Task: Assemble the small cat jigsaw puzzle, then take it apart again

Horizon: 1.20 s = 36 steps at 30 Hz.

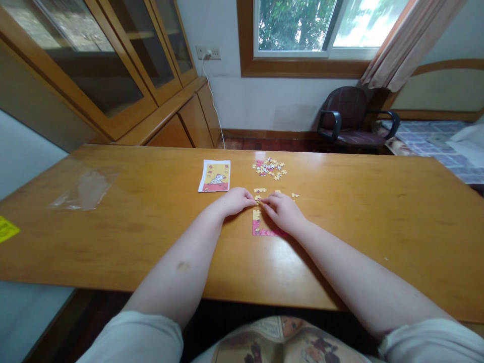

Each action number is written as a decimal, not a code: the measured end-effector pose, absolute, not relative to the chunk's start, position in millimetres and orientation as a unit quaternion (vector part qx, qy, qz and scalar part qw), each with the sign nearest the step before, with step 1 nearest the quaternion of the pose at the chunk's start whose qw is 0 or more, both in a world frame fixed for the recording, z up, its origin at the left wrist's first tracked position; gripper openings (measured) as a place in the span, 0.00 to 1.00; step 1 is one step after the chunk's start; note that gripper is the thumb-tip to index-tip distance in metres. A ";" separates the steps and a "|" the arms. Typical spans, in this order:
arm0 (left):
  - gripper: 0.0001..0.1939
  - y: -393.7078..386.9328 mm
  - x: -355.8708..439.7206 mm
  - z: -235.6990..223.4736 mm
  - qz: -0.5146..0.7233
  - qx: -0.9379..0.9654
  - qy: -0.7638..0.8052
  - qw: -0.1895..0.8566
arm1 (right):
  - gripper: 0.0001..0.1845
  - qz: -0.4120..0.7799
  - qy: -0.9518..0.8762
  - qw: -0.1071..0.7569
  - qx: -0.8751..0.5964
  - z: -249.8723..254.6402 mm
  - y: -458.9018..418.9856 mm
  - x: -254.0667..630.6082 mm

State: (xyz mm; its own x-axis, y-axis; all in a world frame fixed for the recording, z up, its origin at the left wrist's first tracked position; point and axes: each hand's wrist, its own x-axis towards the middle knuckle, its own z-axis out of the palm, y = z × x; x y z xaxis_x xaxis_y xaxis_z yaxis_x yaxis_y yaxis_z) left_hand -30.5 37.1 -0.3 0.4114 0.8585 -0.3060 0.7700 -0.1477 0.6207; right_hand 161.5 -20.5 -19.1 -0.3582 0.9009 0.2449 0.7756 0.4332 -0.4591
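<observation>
Over the middle of the table, my left hand (238, 200) and my right hand (283, 210) meet with their fingertips at a small yellow puzzle piece (257, 198). Both hands are closed in a pinch on pieces there; whether it is one piece or two joined is too small to tell. Just below lies a partly joined puzzle section (259, 232), pink along the bottom and yellow at the left, its right part hidden under my right hand. A joined yellow strip (260, 190) lies just beyond my fingertips. One loose puzzle piece (295, 195) sits to the right of my right hand.
A heap of loose puzzle pieces (269, 167) lies at the table's far side. Left of it is a picture card (215, 176) with a white animal on yellow and pink. A clear plastic bag (88, 189) rests on the left of the wooden table (151, 222). A chair (346, 116) stands beyond.
</observation>
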 end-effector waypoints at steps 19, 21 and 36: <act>0.11 35.8 -29.0 -3.6 0.014 0.765 0.535 0.359 | 0.18 0.100 -0.897 0.105 -0.418 -8.5 -29.5 163.2; 0.10 34.7 -27.6 -2.6 0.011 0.769 0.538 0.344 | 0.18 0.103 -0.896 0.106 -0.419 -8.2 -29.2 162.9; 0.07 26.3 -22.0 5.2 0.011 0.812 0.536 0.232 | 0.18 0.105 -0.892 0.096 -0.429 -7.1 -29.5 160.2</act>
